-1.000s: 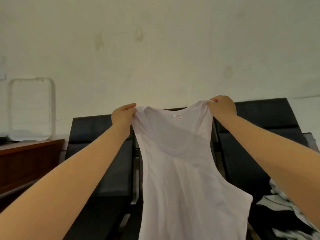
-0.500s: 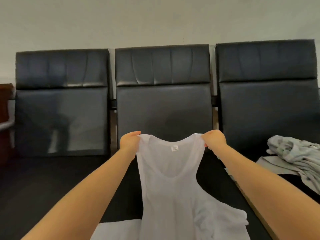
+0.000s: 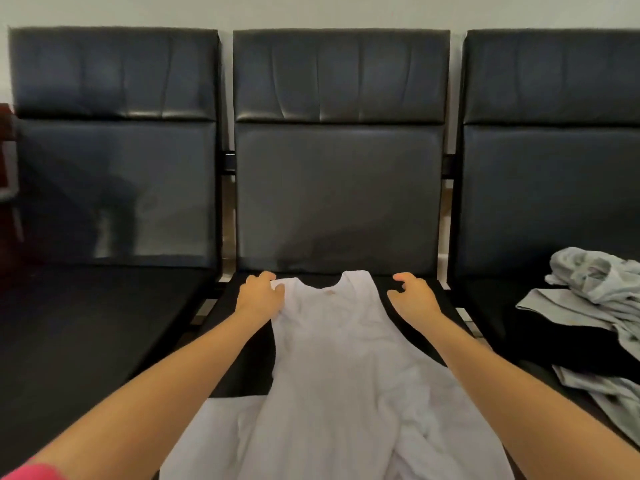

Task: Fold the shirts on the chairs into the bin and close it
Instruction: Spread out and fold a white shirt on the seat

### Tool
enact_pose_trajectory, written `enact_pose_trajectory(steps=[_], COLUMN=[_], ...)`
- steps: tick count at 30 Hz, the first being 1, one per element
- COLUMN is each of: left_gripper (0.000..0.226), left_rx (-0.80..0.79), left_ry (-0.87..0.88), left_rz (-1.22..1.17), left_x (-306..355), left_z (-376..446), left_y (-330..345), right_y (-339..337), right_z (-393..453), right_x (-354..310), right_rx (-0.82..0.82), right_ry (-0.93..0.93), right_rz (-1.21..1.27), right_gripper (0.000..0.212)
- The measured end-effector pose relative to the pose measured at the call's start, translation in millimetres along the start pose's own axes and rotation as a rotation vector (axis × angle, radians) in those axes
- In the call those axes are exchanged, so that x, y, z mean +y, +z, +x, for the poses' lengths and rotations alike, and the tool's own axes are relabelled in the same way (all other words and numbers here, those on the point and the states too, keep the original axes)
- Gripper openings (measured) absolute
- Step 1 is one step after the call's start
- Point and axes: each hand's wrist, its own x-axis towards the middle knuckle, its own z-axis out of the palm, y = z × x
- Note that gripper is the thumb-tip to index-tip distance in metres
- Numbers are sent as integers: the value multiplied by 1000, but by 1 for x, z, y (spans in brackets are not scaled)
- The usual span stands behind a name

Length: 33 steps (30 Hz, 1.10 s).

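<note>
Laying the tank top (image 3: pixel 332 344) flat on the middle seat (image 3: pixel 242 368), left hand (image 3: pixel 258 296) pinching a strap, right hand (image 3: pixel 414 297) loose beside it; smoothing, then folding, likely next.

Nothing readable in front of you right now. There's a small neck tag (image 3: pixel 327 290) inside the collar of the white tank top (image 3: pixel 346 368) lying on the middle chair's seat, but it shows only as a faint pale smudge, too blurred and too small to make out any letters, brand or size. The black chair backs carry no print you can read, and the gray shirts (image 3: pixel 595 299) heaped on the right seat show no legible lettering either.
</note>
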Motion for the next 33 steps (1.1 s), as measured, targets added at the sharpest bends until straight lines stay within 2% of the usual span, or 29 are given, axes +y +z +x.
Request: enact_pose_trajectory(steps=[3,6,10,12,15,17,23,26,29,33], left_gripper=[22,17,22,34,49,52,47,42,27,23], left_rx=[-52,-204,-267,-251,-245,-261,-281,-365,-342,-252], left_ry=[78,77,131,136,87,85,109,133,137,30], left_rz=[-91,-138,7,67,79,49,19,-35,-144,-514], left_x=[0,-4,-22,-34,-45,-46,-51,-54,-56,-54], left_z=[-45,-99,-163,-184,-200,-205,-215,-215,-213,-213], left_y=[-22,-38,-50,-52,-54,-59,-64,-68,-67,-63], right_y=[-20,-38,-58,-65,-68,-64,-53,-54,-60,-64], right_z=[-38,-78,-125,-146,-171,-181,-196,-200,-202,-194], right_x=[3,6,29,45,62,68,62,55,49,53], right_rx=[-4,0,23,77,20,2,66,20,-29,-46], right_ry=[-59,-31,-2,29,145,146,21,-54,-75,-33], right_rz=[-60,-152,-315,-269,-430,-489,-344,-64,218,289], right_gripper=[37,28,27,38,69,69,28,13,11,20])
